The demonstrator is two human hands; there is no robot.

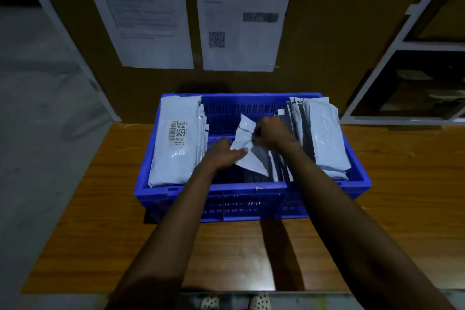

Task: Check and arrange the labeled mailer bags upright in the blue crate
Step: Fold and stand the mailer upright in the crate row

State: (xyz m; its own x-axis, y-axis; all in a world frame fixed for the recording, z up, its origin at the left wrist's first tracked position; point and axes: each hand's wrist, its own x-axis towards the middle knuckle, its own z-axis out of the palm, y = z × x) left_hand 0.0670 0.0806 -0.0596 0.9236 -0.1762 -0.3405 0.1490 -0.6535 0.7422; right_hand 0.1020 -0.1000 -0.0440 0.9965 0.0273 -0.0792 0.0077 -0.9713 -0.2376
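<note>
A blue crate [241, 190] stands on a wooden table. Both hands are inside it, holding one white mailer bag [247, 147] that stands tilted in the middle. My left hand [222, 155] grips its near left edge, thumb on the front face. My right hand [273, 132] is curled round its upper right edge. A stack of white bags leans at the left wall; the front one [177, 143] shows a barcode label. Several more bags [319, 137] stand leaning at the right wall.
The wooden table [83, 221] ends just in front of me and at the left. Behind the crate a brown board carries printed sheets [239, 15]. A white-framed shelf unit [412, 78] stands at the right. Shoes [236, 302] show at the bottom edge.
</note>
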